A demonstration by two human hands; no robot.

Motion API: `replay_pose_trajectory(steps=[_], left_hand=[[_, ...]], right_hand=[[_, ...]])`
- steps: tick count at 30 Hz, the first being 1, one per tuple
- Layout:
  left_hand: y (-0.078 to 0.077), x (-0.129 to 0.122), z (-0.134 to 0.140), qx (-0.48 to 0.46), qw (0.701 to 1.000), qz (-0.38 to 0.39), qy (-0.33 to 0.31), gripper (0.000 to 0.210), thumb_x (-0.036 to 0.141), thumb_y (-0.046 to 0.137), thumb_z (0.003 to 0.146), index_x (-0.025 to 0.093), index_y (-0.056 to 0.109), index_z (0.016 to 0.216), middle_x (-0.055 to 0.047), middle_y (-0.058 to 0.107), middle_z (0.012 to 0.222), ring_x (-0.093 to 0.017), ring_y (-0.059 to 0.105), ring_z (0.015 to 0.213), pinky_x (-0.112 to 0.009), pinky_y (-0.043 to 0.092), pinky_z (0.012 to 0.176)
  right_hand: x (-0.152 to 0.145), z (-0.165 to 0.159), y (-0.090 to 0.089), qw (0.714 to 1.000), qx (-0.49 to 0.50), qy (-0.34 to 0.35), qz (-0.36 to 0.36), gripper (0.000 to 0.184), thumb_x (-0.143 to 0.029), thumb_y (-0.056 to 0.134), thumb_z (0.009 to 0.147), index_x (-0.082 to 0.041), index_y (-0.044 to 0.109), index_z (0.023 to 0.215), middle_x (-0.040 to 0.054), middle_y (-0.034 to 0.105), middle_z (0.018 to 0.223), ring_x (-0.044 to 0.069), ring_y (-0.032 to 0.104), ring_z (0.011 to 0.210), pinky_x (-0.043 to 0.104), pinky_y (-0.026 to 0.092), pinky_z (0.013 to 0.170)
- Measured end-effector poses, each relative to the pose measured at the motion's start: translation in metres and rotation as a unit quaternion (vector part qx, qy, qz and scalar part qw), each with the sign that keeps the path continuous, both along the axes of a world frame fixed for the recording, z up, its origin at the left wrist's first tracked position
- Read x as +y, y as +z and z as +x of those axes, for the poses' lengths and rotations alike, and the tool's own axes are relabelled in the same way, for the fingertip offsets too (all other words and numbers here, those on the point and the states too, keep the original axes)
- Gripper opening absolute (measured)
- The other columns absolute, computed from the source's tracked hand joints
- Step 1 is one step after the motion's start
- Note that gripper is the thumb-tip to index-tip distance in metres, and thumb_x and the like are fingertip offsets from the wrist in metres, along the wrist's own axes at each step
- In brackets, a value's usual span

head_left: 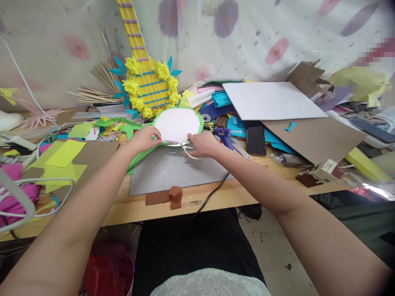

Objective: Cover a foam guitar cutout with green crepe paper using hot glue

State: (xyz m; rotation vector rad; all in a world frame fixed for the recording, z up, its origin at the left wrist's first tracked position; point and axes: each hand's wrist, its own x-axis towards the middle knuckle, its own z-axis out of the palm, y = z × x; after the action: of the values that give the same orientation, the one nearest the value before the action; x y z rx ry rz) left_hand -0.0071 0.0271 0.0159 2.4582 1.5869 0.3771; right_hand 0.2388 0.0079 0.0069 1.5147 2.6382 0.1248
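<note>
A white oval board [177,124] edged in green crepe paper [143,155] lies over the far side of the grey cutting mat [173,170]. My left hand [144,139] pinches the green paper at the oval's near left edge. In my right hand [202,144] is a pair of white-handled scissors [191,155], with the blades pointing left along the oval's lower rim toward my left fingers. Beyond the oval stands a yellow paper guitar [151,84] trimmed with yellow flowers and blue leaves. Just right of my right hand lies a blue glue gun [226,137].
A black phone [256,138] and a white board [274,100] on piled paper lie to the right. Yellow sheets [64,153] rest on brown card at left. A brown paper strip [159,197] lies by the table's front edge, near a black cable [212,192].
</note>
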Motion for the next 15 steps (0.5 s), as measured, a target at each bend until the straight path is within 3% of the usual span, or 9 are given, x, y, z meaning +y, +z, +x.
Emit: replay_pose_trajectory(steps=[6,15], left_hand=[[0.0011,0.0028,0.0008,0.013,1.000,-0.013,0.002,0.031,0.049,0.056,0.077,0.021,0.069,0.073,-0.006,0.069,0.099,-0.024,0.060,0.098,-0.034,0.046,0.091],[-0.0008,0.0063,-0.0005,0.023,1.000,0.002,-0.015,0.023,0.038,0.055,0.079,0.020,0.069,0.073,-0.007,0.069,0.096,-0.025,0.060,0.098,-0.036,0.044,0.094]], right_hand=[[0.0036,-0.0071,-0.0051,1.000,0.002,0.011,-0.001,0.072,-0.074,0.051,0.076,-0.014,0.054,0.116,0.0173,0.071,0.097,0.034,0.066,0.094,0.035,0.041,0.074],[0.0067,-0.0074,-0.0105,1.000,0.004,0.010,0.001,0.074,-0.076,0.050,0.075,-0.014,0.054,0.116,0.0177,0.072,0.097,0.033,0.066,0.095,0.034,0.041,0.073]])
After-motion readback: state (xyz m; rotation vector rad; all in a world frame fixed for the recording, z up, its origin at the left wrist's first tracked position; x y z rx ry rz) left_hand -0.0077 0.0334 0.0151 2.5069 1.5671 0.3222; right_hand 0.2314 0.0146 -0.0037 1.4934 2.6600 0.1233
